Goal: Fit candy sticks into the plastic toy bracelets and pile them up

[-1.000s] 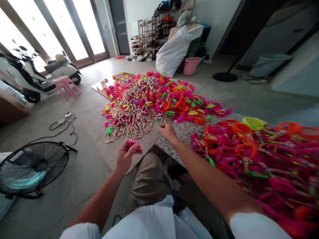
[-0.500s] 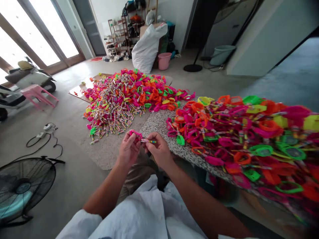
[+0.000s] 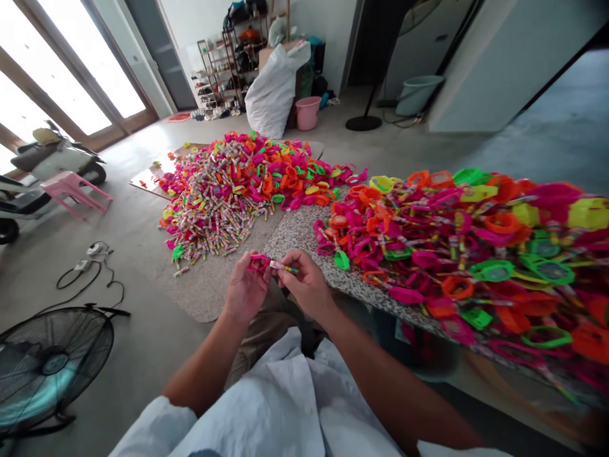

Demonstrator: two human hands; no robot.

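Between my thumb and fingers, my left hand (image 3: 246, 289) holds a small pink plastic watch-like ring (image 3: 259, 261). My right hand (image 3: 307, 282) pinches a small candy tube (image 3: 288, 269) with a pale wrapper and yellow and blue pieces. The tube's left end meets the ring's right side. Ahead of my hands lies a heap of wrapped tubes (image 3: 223, 219) mixed with coloured rings. To the right, a large pile of pink, orange, green and yellow rings (image 3: 428, 257), many with tubes, covers a speckled stone slab (image 3: 304, 228).
A black fan (image 3: 54, 362) stands at the lower left, near cables and a power strip (image 3: 83, 264). Farther off are a pink stool (image 3: 76, 187), a scooter (image 3: 57, 155), a white sack (image 3: 273, 92), a pink bucket (image 3: 307, 113) and a shoe rack (image 3: 216, 73).
The pink ring has turned so that its opening faces the camera more. My left fingers have spread slightly around it, and the view has shifted a little.
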